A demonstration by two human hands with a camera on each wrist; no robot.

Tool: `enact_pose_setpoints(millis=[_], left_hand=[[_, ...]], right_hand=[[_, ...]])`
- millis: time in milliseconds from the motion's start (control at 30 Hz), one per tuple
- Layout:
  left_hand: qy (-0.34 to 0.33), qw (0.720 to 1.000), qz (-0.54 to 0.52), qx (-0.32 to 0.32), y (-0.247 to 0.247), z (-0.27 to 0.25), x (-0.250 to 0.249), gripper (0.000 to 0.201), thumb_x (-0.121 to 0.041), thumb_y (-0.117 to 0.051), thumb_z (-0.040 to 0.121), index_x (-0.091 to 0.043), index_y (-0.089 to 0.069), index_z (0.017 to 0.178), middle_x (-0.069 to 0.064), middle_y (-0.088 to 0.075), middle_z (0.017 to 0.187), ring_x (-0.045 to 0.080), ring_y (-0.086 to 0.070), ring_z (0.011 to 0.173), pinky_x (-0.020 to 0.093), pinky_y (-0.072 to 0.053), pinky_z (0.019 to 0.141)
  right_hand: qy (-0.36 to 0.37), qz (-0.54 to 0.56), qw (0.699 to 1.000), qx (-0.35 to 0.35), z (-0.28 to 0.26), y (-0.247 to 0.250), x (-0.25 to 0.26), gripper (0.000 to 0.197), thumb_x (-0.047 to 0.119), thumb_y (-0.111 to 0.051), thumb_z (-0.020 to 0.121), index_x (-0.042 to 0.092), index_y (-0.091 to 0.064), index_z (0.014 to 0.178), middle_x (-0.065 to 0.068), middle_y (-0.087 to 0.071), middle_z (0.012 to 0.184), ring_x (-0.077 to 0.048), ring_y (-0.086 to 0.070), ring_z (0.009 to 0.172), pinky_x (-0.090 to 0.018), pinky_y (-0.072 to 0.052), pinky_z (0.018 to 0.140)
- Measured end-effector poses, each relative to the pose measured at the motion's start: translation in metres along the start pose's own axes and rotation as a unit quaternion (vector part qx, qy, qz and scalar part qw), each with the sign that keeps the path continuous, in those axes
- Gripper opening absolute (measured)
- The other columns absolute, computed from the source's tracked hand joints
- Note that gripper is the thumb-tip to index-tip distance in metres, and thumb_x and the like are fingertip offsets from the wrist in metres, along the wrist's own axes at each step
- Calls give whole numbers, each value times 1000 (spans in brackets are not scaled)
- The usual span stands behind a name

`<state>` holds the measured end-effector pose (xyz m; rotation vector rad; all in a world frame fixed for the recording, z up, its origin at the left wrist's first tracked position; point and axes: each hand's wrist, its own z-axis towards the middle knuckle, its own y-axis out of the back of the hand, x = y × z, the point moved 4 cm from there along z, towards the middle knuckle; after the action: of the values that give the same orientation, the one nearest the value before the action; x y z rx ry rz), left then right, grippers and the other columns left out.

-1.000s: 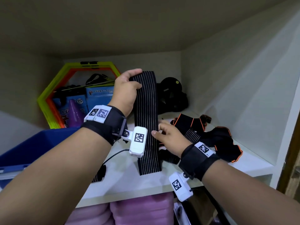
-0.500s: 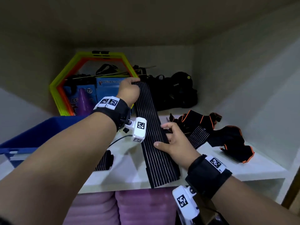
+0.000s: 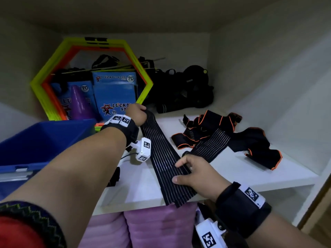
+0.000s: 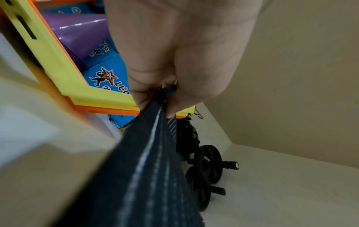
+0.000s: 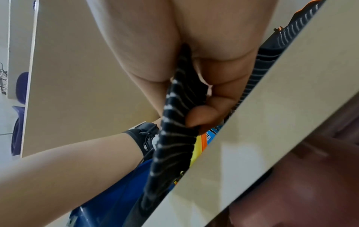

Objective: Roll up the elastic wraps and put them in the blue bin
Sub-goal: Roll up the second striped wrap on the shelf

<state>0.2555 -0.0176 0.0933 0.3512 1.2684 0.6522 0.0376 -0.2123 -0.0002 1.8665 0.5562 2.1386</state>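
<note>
Your left hand [image 3: 137, 114] pinches the far end of the striped elastic wrap [image 3: 162, 156], your right hand [image 3: 198, 175] grips its near part (fingers curled under), wrap stretched along the white shelf [image 3: 232, 174], blue bin [image 3: 39, 140] at left, more wraps [image 3: 222, 138] loose at right.

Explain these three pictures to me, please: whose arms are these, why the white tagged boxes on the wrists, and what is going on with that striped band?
No machine here: a person works with bare hands, wearing three cameras. The wide picture comes from the head; the two close ones come from those white boxes, small cameras strapped to each wrist, looking along the fingers. The left hand grips the far end of a black striped elastic wrap and the right hand pinches it near the front of the white shelf, so it lies stretched flat, ready to be rolled. More wraps, trimmed in orange, lie tangled to the right. The blue bin for the finished rolls stands on the left.
</note>
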Motion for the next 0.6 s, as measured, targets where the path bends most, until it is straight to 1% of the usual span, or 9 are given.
enact_pose_setpoints(millis=[67, 133, 167, 267, 300, 367, 400, 500, 600], left_hand=[[-12, 1000, 7, 6, -6, 10, 7, 41, 8, -56, 86, -14, -71, 118, 13, -66, 128, 35, -63, 113, 40, -52, 97], [-30, 999, 23, 32, -8, 15, 10, 43, 5, -57, 84, -21, -70, 115, 9, -65, 123, 31, -64, 106, 38, -55, 93], [-29, 997, 33, 62, -10, 16, 10, 41, 3, -58, 85, -23, -69, 114, 8, -65, 118, 28, -63, 102, 39, -55, 93], [-37, 972, 158, 170, -20, 14, 10, 21, -5, -62, 90, -13, -66, 108, 9, -64, 112, 25, -59, 97, 39, -52, 94], [-37, 958, 210, 191, -20, 9, 9, 11, -9, -62, 91, -13, -62, 102, 11, -62, 109, 25, -56, 95, 36, -51, 87], [-48, 939, 277, 196, -17, 5, 9, 10, -15, -61, 94, -12, -52, 97, 11, -51, 102, 23, -46, 91, 30, -42, 74], [-51, 938, 283, 195, -15, 3, 10, 8, -15, -60, 95, -12, -52, 97, 10, -51, 102, 23, -47, 91, 30, -44, 73], [-39, 943, 256, 208, -11, -10, 11, 4, -15, -59, 95, -17, -59, 98, 9, -61, 101, 25, -57, 89, 36, -53, 86], [-23, 946, 217, 241, -4, -41, 7, 6, -19, -60, 96, -17, -64, 100, 9, -68, 101, 26, -66, 84, 40, -60, 82]], right_hand=[[-9, -27, 999, -33, 2, 1, -1, 33, 20, -86, 74, 22, -63, 98, 8, -67, 96, -4, -64, 95, -8, -44, 71], [-14, -53, 998, -43, 3, -1, -2, 34, 26, -86, 73, 25, -62, 97, 8, -63, 92, -5, -63, 92, -19, -50, 78], [-10, -80, 996, -46, 4, -2, -1, 33, 29, -84, 74, 26, -61, 97, 7, -62, 92, -7, -62, 90, -23, -52, 81], [26, -215, 973, -82, 3, -2, 2, 27, 35, -77, 80, 27, -61, 99, 8, -57, 99, -9, -56, 94, -24, -47, 82], [35, -235, 967, -90, 2, -1, 4, 26, 37, -76, 81, 27, -61, 99, 9, -56, 102, -9, -54, 96, -23, -46, 82], [30, -231, 968, -92, 1, 2, 4, 23, 39, -73, 83, 26, -61, 97, 11, -58, 99, -6, -56, 89, -21, -46, 77], [20, -219, 972, -86, 1, 3, 5, 22, 39, -73, 84, 25, -61, 96, 11, -60, 94, -5, -58, 84, -19, -45, 73], [1, -175, 982, -73, 1, 7, 4, 16, 36, -71, 87, 23, -63, 90, 6, -67, 82, -5, -63, 76, -23, -52, 71], [-5, -138, 989, -56, -2, 10, 6, 13, 32, -70, 88, 22, -64, 83, -4, -70, 74, -16, -66, 69, -34, -56, 72]])
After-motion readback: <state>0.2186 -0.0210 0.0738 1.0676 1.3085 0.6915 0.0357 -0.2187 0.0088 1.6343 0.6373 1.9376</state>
